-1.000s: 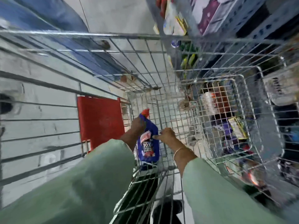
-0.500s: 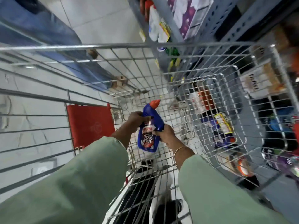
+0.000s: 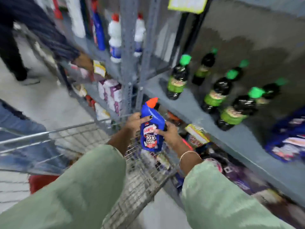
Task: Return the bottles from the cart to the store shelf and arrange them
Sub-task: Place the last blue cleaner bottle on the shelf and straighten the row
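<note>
A blue cleaner bottle (image 3: 152, 129) with an orange-red cap is held upright above the wire cart (image 3: 82, 134). My left hand (image 3: 134, 121) grips its left side near the shoulder. My right hand (image 3: 168, 134) holds its right side at the label. Both sleeves are pale green. The grey store shelf (image 3: 214, 123) runs to the right, just beyond the bottle, with several dark bottles with green caps (image 3: 177, 78) standing on it.
Grey shelf uprights (image 3: 128, 55) stand behind the bottle, with white and blue bottles (image 3: 114, 38) on a higher shelf at left. Blue packets (image 3: 290, 139) lie at the shelf's right end. Another person (image 3: 21, 47) stands at upper left on the tiled floor.
Both hands have lifted the blue bottle up out of the cart basket toward the shelf. The view has swung up from the cart to the shelving.
</note>
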Tool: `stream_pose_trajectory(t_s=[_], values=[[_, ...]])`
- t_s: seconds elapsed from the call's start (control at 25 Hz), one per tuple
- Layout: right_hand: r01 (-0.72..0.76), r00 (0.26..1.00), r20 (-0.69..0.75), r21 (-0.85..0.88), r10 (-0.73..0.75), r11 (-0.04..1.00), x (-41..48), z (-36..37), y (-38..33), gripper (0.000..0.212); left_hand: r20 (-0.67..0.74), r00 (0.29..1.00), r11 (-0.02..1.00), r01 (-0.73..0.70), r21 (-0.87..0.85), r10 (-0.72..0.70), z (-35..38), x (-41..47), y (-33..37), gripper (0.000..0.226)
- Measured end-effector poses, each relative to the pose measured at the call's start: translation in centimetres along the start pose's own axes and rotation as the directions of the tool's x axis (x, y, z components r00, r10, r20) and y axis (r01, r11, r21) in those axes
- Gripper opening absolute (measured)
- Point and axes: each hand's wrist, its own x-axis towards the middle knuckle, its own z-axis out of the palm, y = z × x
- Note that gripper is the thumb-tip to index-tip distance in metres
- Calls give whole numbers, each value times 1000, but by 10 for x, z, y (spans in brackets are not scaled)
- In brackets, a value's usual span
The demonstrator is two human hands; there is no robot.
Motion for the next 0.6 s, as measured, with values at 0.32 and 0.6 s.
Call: stream_pose_trajectory(t_s=[0.32,0.6], values=[[71,935,-349,24,-58,997,-97,-188,-21,41,297,953,991,-98,94,66,194,-23,41,20],[11,805,-593,52,22,999,-191,-310,4,40,533,845,972,-154,180,36,352,-46,30,20]])
